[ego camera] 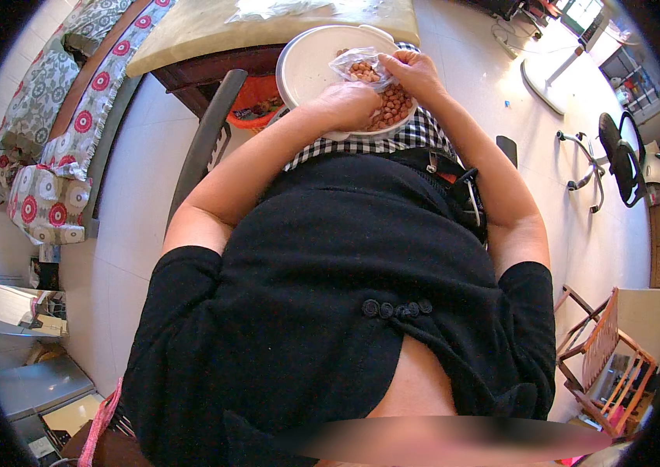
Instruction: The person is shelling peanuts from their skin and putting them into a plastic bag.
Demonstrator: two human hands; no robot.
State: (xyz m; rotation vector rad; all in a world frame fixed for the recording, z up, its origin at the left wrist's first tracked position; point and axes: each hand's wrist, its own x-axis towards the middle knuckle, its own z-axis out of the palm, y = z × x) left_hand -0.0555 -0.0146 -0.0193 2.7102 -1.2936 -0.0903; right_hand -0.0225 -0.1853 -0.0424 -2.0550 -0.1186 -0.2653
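Observation:
On my lap rests a round white plastic basin [313, 61] with a spread of round reddish-brown nuts [395, 107] along its near right side; whether they are peanuts or hazelnuts I cannot tell. My right hand [414, 71] pinches the right edge of a clear plastic bag [346, 63], which holds more of these nuts [364, 72] over the basin. Beside the bag's near edge is my left hand [354, 105], its fingers curled down by the loose nuts. Its fingertips are hidden, so what it grips does not show.
A table [189, 38] with a yellowish cover stands just beyond the basin. Under it sits an orange basket [254, 119]. Chair armrests [207, 122] flank me. To the right are a wheeled chair base [584, 166] and a wooden folding chair [601, 344]; a patterned sofa [43, 111] is at left.

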